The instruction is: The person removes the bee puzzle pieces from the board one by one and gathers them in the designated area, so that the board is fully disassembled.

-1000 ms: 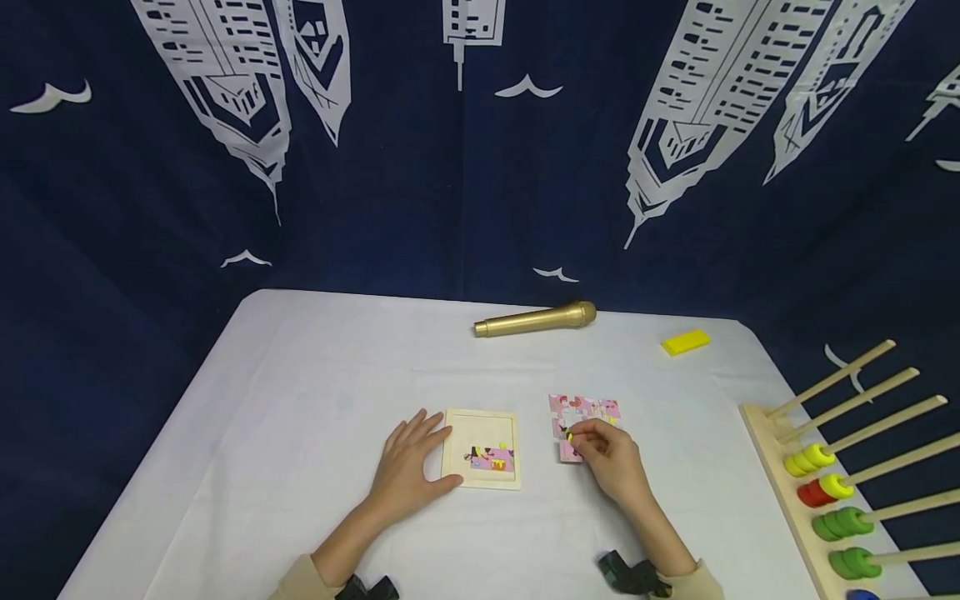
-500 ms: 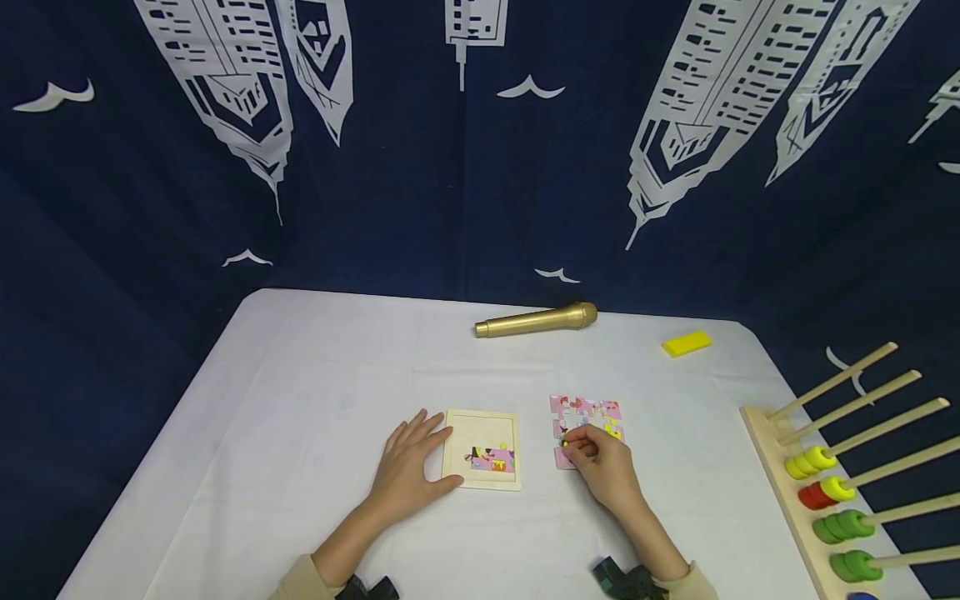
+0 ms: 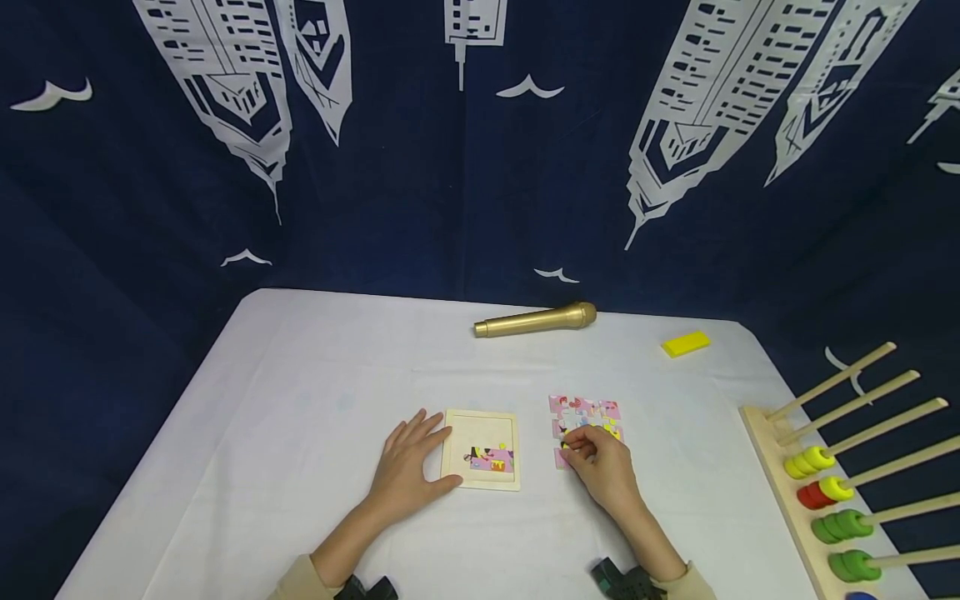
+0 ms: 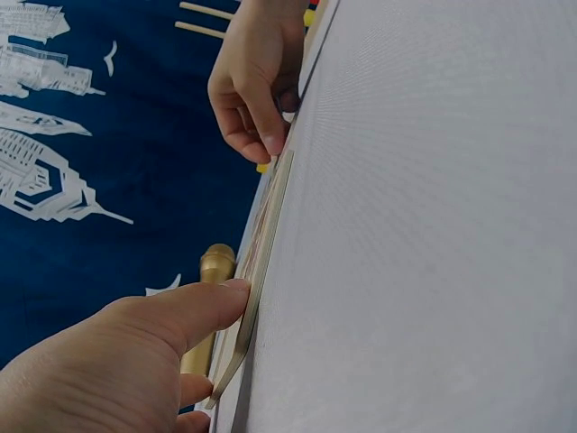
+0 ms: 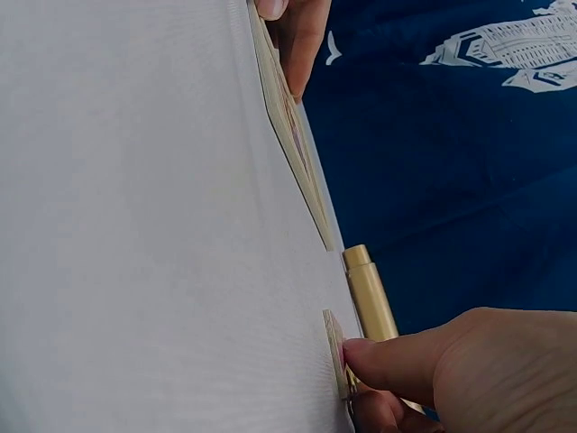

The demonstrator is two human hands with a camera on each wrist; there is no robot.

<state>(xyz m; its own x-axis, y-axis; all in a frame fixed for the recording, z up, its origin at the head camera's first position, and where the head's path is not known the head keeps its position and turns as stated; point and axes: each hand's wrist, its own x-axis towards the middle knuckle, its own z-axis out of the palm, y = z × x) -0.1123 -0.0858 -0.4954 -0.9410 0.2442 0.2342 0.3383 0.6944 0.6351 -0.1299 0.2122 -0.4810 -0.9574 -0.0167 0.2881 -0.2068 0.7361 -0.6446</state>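
My left hand [image 3: 408, 462] lies spread beside a square wooden puzzle tray [image 3: 480, 427], with thumb and index fingertips on its left edge. In the left wrist view the thumb [image 4: 212, 311] presses on the tray's rim. Joined pink jigsaw pieces [image 3: 492, 460] with yellow and black print lie in the tray's lower right part. To the right, my right hand [image 3: 603, 467] pinches a small jigsaw piece [image 3: 564, 445] between thumb and index finger, mostly hidden by the fingertips. It is over the lower left of a group of pink pieces [image 3: 585, 408] on the table.
A gold microphone [image 3: 536, 321] lies near the back edge of the white table [image 3: 337, 367]. A yellow block [image 3: 686, 343] is at the back right. Along the right side stands a wooden peg rack [image 3: 787, 492] with coloured rings. A dark blue printed cloth [image 3: 420, 192] hangs behind.
My right hand has moved slightly left and toward me with the jigsaw piece, then stayed nearly still. The left hand and the tray have not moved.
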